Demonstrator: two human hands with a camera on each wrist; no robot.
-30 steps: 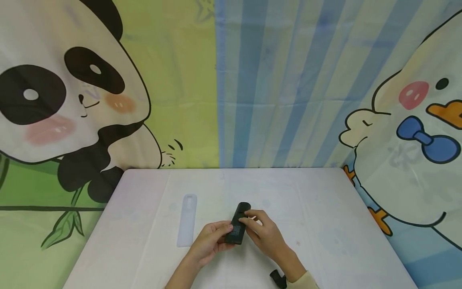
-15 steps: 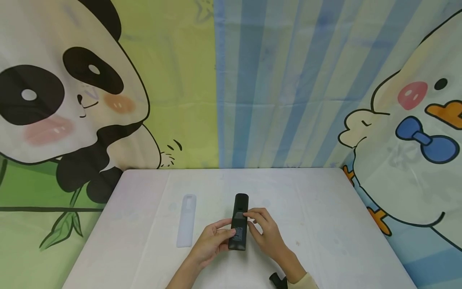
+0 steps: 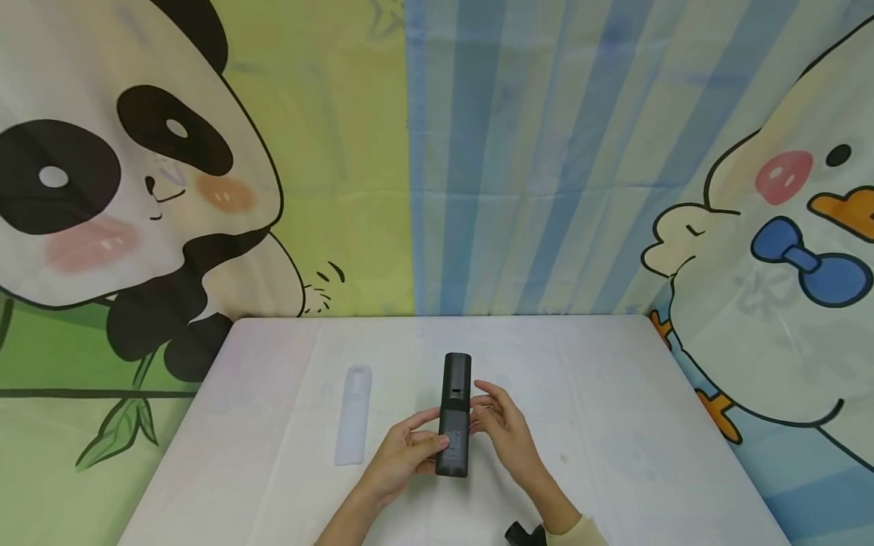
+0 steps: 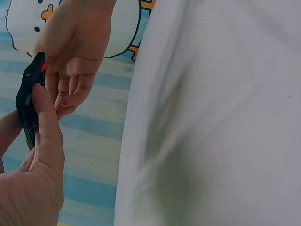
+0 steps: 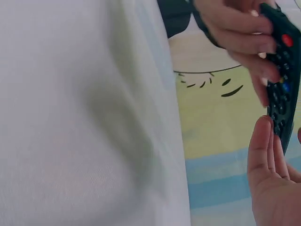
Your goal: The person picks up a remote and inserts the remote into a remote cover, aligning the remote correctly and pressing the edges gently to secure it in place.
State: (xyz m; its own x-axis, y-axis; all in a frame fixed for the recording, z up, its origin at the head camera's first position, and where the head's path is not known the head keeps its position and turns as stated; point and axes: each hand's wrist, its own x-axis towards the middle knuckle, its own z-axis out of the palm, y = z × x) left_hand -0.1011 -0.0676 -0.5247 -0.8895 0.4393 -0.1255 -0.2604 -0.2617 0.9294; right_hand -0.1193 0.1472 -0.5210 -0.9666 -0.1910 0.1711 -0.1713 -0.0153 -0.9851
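Note:
Back side up in the head view, a black remote control (image 3: 456, 379) is held over the white table. Thumb and fingers of my left hand (image 3: 403, 459) grip its lower left edge. Buttons, a red one among them, show on the remote's other face (image 5: 282, 89) in the right wrist view. My right hand (image 3: 507, 436) is at the remote's right side, fingers loosely extended; in the right wrist view its fingertips (image 5: 262, 123) are at the button face near one end. A translucent pale remote-shaped sleeve (image 3: 353, 415) lies to the left on the table.
A small black object (image 3: 522, 535), partly cut off, sits at the bottom beside the right sleeve (image 3: 576, 532). The white table (image 3: 601, 394) reaches back to a cartoon curtain (image 3: 532, 152) with a panda and a duck.
The remote control has turned from a slant to nearly straight, its top rising away from me. My right fingers have come off its back to its right side; the left grip stays.

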